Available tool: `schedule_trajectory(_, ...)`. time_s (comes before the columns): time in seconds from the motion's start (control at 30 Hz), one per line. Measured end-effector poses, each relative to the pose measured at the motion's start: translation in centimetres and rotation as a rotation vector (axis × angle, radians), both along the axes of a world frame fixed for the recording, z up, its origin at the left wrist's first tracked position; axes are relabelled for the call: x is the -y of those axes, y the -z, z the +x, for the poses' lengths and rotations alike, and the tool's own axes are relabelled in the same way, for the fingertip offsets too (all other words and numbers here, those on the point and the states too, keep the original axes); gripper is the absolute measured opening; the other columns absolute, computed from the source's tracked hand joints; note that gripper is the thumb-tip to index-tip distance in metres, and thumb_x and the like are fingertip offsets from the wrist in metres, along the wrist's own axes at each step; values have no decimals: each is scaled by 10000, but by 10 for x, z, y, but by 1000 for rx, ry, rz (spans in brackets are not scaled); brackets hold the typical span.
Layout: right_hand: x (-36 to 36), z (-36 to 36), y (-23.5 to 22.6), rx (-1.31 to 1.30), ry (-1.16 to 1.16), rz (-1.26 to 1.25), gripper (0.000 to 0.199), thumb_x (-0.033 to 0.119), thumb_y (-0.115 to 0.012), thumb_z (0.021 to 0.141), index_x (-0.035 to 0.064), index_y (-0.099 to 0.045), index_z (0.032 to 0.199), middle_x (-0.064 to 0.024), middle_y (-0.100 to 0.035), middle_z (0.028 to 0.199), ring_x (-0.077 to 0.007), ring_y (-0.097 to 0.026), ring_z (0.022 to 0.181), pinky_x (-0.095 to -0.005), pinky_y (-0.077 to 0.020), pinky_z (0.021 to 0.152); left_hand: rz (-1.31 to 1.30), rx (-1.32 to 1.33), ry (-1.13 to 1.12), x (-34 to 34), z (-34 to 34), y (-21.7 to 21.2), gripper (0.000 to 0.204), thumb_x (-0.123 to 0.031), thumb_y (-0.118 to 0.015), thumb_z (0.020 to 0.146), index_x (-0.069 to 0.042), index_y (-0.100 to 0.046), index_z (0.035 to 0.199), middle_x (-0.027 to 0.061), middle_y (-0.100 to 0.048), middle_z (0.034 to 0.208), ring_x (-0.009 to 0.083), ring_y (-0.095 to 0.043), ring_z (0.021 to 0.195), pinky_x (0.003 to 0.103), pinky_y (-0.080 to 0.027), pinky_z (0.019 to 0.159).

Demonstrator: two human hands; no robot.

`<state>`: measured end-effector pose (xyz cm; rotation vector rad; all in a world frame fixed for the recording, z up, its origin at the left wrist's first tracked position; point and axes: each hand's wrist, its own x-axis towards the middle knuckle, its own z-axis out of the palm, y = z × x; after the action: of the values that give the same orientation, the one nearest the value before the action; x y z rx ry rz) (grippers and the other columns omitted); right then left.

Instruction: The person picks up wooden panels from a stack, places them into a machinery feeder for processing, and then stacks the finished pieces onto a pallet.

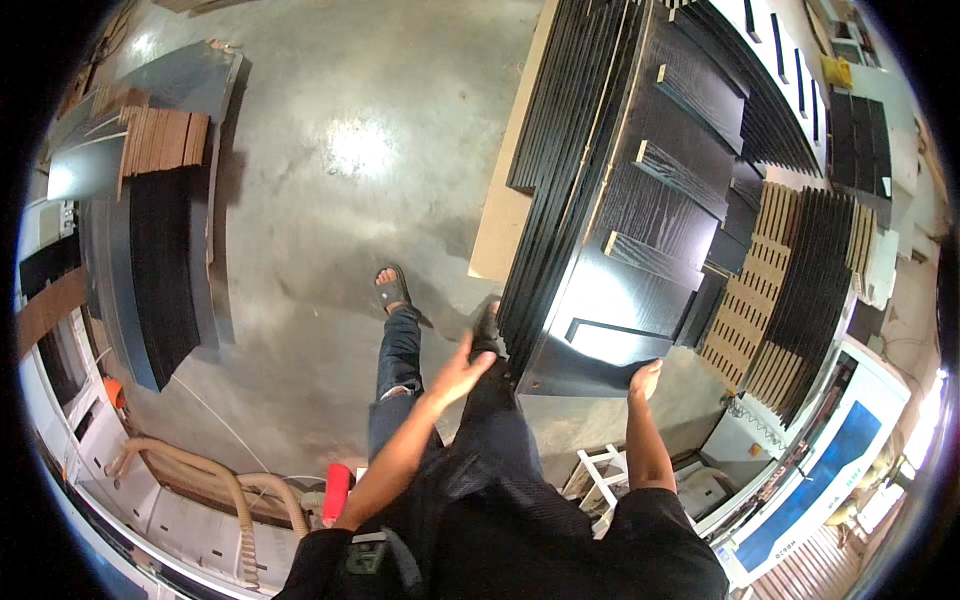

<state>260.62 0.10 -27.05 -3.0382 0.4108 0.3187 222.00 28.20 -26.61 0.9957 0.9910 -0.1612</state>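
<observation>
My right hand (646, 378) is at the near right corner of a large black wood-grain panel (575, 372), its fingers against the edge. This panel lies on top of a stack of black boards (548, 215), and several short black strips (655, 262) lie across it. In front of my body, left of the panel's near end, my left hand (462, 375) hangs in the air. Its thumb and fingers are apart, with nothing in them.
Slotted boards (752, 275) stand stacked right of the panel. On the left, brown boards (165, 140) and black boards (165, 270) lie piled. Beige hoses (200, 455) curve along a white machine at lower left. A blue-and-white machine (820, 490) stands at lower right.
</observation>
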Motion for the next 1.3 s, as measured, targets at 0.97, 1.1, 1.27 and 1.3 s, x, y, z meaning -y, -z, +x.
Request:
schedule_trajectory(0.97, -302, 258, -96, 98, -318, 543, 683, 522, -316, 1097, -34, -497, 1451, -219, -522, 1477, -344, -457, 1407, -400, -321, 1173, 155, 68, -47, -394, 274, 21, 644, -423, -467, 1089, 93, -437, 1473, 212, -499, 1510, 270, -447, 1425, 355, -302, 1195)
schedule_trajectory(1.1, -382, 354, -89, 7, -292, 608, 711, 545, -319, 1087, -39, -498, 1451, -225, -516, 1485, -340, -446, 1423, -393, -306, 1188, 136, 240, -150, -428, 375, 1, 661, -413, -456, 1095, 111, -389, 1494, 230, -469, 1528, 285, -419, 1444, 359, -278, 1202)
schedule_trajectory(1.27, -447, 441, -67, -165, -288, 654, 819, 644, -289, 1054, -25, -460, 1493, -228, -476, 1529, -326, -433, 1444, -390, -316, 1184, 251, 331, -48, -481, 473, -1, 782, -426, -473, 1085, 113, -176, 1568, 269, -262, 1632, 320, -252, 1528, 380, -198, 1237)
schedule_trajectory(1.3, -458, 453, -66, -166, -284, 647, 819, 644, -289, 1054, -25, -460, 1493, -228, -476, 1529, -326, -433, 1444, -390, -316, 1184, 217, 351, -73, -490, 490, 4, 822, -453, -505, 1065, 107, -178, 1571, 275, -255, 1632, 326, -237, 1534, 391, -189, 1242)
